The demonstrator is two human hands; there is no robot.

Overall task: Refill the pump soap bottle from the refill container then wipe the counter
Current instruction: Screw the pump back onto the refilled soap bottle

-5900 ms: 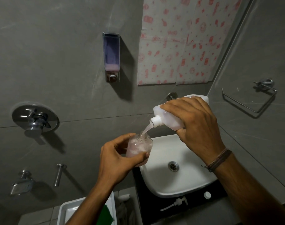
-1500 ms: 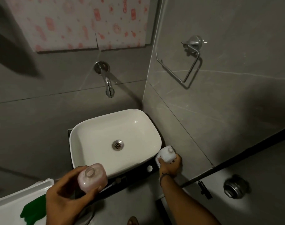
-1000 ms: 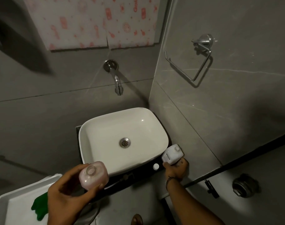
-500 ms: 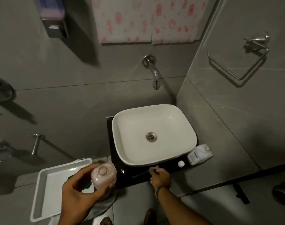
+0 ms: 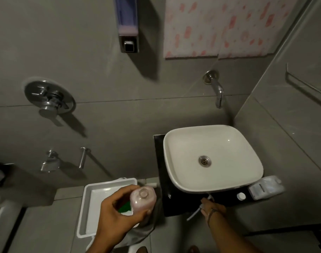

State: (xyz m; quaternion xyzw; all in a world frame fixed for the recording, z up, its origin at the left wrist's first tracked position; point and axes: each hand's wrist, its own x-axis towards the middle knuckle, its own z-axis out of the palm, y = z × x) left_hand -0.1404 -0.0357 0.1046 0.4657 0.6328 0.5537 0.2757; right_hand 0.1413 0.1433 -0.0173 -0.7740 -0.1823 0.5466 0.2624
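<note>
Soap bottle (image 5: 142,199) upright, mouth up, in left-hand fingers (image 5: 119,214) — right-hand fingers (image 5: 210,209) around pump (image 5: 198,210), tube down-left.

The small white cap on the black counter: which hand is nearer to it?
Right. The right hand is on the pump, just left of the cap; the left hand holds the soap bottle farther left.

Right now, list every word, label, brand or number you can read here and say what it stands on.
None can be read.
White refill container lying on the black counter: a label patch on its side, too blurred to read.
Pink-patterned white sheet on the wall: only blurred red-pink marks, no legible letters.
Pink clear soap bottle in the left hand: no print visible.
Wall-mounted soap dispenser: no visible text.
</note>
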